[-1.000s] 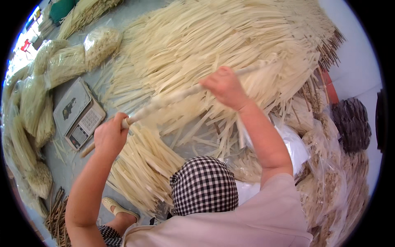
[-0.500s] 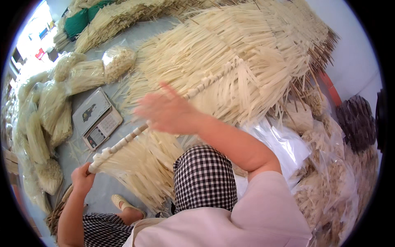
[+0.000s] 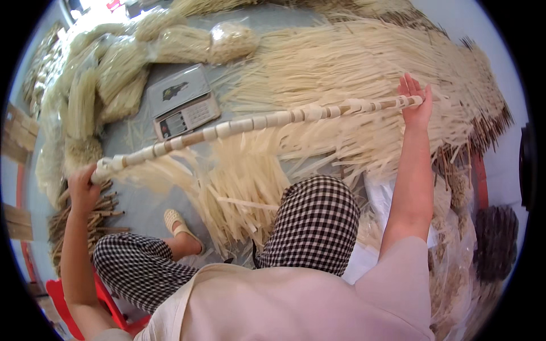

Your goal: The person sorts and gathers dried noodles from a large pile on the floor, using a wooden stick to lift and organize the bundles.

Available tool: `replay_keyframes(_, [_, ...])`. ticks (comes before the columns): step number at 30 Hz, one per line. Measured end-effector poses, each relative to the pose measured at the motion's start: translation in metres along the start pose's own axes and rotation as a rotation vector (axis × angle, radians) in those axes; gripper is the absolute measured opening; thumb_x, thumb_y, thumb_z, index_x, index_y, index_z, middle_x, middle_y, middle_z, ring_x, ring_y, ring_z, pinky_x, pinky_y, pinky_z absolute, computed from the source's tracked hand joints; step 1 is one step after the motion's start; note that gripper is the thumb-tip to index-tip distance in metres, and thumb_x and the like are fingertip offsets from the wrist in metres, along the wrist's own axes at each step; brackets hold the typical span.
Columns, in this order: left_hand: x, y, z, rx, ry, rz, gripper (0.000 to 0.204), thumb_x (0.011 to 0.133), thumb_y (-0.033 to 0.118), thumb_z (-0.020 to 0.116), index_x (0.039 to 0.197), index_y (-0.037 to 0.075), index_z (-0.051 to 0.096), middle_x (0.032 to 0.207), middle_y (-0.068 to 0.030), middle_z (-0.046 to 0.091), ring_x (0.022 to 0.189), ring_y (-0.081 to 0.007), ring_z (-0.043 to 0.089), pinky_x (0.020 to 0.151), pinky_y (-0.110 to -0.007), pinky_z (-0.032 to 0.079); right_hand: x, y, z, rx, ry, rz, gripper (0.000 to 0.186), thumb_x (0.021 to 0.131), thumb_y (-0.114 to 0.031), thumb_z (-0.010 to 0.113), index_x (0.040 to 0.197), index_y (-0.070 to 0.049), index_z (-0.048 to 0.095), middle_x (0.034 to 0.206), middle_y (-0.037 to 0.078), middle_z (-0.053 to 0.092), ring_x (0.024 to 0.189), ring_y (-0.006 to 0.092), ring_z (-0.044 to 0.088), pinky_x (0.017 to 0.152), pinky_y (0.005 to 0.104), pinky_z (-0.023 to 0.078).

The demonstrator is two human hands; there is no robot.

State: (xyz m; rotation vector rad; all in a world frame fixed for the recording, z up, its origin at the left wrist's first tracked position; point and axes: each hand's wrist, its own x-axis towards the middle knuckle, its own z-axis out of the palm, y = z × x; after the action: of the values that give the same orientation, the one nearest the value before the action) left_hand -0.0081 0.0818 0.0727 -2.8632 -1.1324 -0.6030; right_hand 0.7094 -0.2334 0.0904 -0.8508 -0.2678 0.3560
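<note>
A long wooden rod (image 3: pixel 256 122) draped with pale flat noodle strips stretches across the view. My left hand (image 3: pixel 84 187) grips its left end, low at the left. My right hand (image 3: pixel 414 102) holds up the far right end with the fingers spread along it. Strips (image 3: pixel 239 182) hang off the rod down in front of my knees. Beneath it lies a wide heap of the same pale strips (image 3: pixel 364 62) on grey sheeting.
A grey digital scale (image 3: pixel 182 105) sits on the sheet past the rod. Bagged noodle bundles (image 3: pixel 114 74) lie at the upper left. Bare sticks (image 3: pixel 79 216) are piled by my left hand. A red stool (image 3: pixel 68 301) is under me; my sandalled foot (image 3: pixel 179 224) rests on the floor.
My left hand swung the rod's end down and left, and my right hand slid out to its far right end. The rod now spans the whole view, lifted off the heap.
</note>
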Motion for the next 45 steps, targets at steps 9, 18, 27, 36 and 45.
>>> replay_keyframes(9, [0.002,-0.02,0.05,0.226,0.712,-0.449,0.051,0.081,0.002,0.053,0.13,0.002,0.038,0.126,-0.0185,0.046,0.118,-0.035,0.043,0.1,-0.042,0.033,-0.056,0.126,-0.003,-0.222,-0.081,0.269,0.027,0.083,-0.028,0.055,0.088,-0.002,0.062,0.081,0.006,0.063,0.078,0.0172,0.059,0.076,0.0299,0.046])
replay_keyframes(18, [-0.009,-0.082,0.164,-1.751,0.672,-0.72,0.026,0.096,0.016,0.038,0.114,-0.001,0.045,0.11,-0.0163,0.056,0.101,-0.0269,0.057,0.086,-0.038,0.049,-0.043,0.155,-0.027,-0.183,0.04,0.124,0.032,0.085,-0.035,0.054,0.088,-0.004,0.061,0.094,0.008,0.063,0.083,0.017,0.057,0.077,0.0289,0.045])
replay_keyframes(27, [-0.043,-0.093,0.225,-1.543,0.674,-1.519,0.035,0.098,0.031,0.032,0.11,0.003,0.048,0.103,-0.0098,0.06,0.094,-0.0253,0.06,0.076,-0.038,0.053,-0.046,0.148,-0.097,-1.493,0.159,0.014,0.067,0.085,-0.062,0.044,0.059,-0.006,0.068,0.062,0.012,0.062,0.063,0.0238,0.059,0.069,0.0356,0.044])
replay_keyframes(36, [-0.026,-0.104,0.24,-1.495,0.596,-1.543,0.038,0.098,0.037,0.033,0.103,0.006,0.055,0.099,-0.0071,0.063,0.087,-0.022,0.062,0.079,-0.035,0.05,-0.016,0.087,-0.187,-0.838,0.809,-0.292,0.064,0.077,-0.059,0.06,0.095,0.002,0.053,0.061,0.008,0.052,0.048,0.0151,0.047,0.043,0.0296,0.039])
replay_keyframes(45, [-0.06,-0.145,0.243,-1.481,0.653,-1.52,0.04,0.098,0.035,0.032,0.1,0.004,0.057,0.097,-0.0088,0.063,0.087,-0.0244,0.061,0.075,-0.037,0.053,0.039,0.094,-0.201,-0.53,0.443,-0.163,0.034,0.085,-0.037,0.057,0.102,-0.007,0.059,0.092,0.012,0.061,0.075,0.0143,0.053,0.068,0.0237,0.043])
